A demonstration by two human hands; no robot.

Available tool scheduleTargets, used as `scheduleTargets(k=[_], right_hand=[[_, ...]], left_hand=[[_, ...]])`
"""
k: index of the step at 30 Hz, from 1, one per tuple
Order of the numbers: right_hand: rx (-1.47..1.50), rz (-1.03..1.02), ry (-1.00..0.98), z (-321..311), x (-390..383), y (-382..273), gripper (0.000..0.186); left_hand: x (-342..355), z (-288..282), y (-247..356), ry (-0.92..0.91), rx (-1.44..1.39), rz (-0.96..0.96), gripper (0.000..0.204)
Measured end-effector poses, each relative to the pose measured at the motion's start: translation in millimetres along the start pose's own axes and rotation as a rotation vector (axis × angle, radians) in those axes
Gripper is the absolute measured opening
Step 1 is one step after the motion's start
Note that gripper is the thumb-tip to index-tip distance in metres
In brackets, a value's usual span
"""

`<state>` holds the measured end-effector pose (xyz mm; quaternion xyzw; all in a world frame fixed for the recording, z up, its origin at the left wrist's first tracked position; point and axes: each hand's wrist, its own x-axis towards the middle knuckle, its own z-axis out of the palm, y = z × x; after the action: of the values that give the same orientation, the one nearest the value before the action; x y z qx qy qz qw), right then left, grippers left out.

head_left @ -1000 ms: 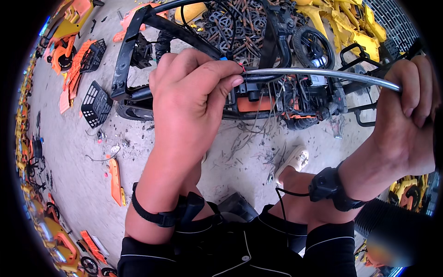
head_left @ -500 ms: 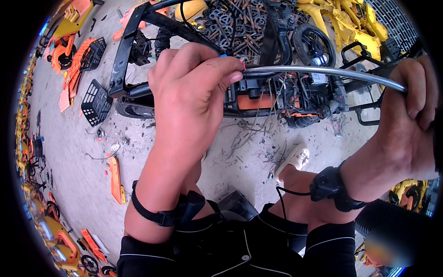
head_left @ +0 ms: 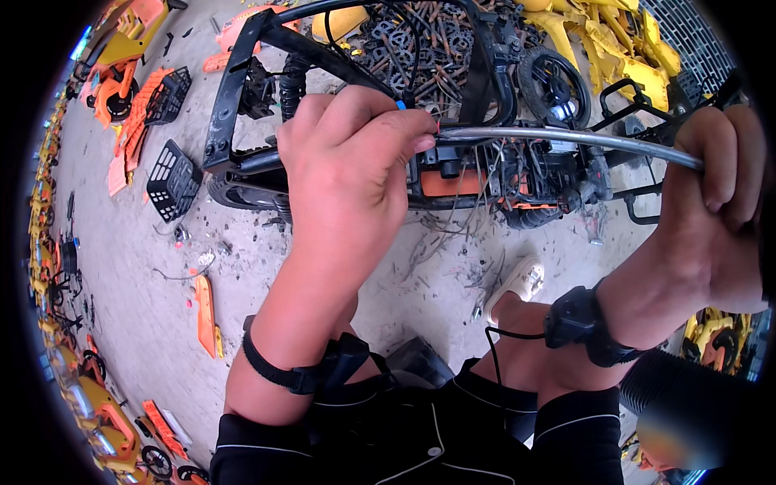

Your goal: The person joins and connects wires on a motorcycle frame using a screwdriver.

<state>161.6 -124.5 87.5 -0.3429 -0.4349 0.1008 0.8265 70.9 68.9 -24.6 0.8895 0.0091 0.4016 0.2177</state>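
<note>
My left hand [head_left: 346, 166] is closed in a pinch above the black vehicle frame [head_left: 230, 121]. Small blue and red bits show at its fingertips; what it pinches is mostly hidden. A long silver-grey metal rod [head_left: 566, 136] runs from beside those fingertips to my right hand [head_left: 715, 174], whose fingers are curled round its other end. Whether the left fingers also grip the rod, I cannot tell. Below the rod, several loose wires [head_left: 483, 174] hang from the frame by an orange panel [head_left: 449, 184].
A heap of metal parts with chainrings [head_left: 396, 48] lies beyond the frame, near a small black wheel [head_left: 552, 85]. Yellow plastic panels [head_left: 602, 40] are piled at the far right. A black basket [head_left: 174, 182] and an orange strip [head_left: 205, 315] lie on the littered floor at left.
My left hand has shifted slightly right and down in the view, while the right end of the rod sits a little lower. Both hands stay closed.
</note>
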Motion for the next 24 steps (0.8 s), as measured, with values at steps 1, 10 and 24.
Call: scheduleTargets(k=[1,10,24], right_hand=[[-0.006,-0.002,0.002,1.1,0.1,-0.3,0.035],[-0.072,-0.014,0.021,15.2,5.6,-2.1,0.035],[-0.182,-0.022,0.079,36.3,15.0,-3.6,0.036]], left_hand=[[-0.5,0.6,0.3,0.006,-0.003,-0.005,0.013],[-3.2,4.0,0.8,0.047,-0.042,-0.036,0.013],[-1.7,-5.6,3.8,-0.031,-0.071,-0.080,0.010]])
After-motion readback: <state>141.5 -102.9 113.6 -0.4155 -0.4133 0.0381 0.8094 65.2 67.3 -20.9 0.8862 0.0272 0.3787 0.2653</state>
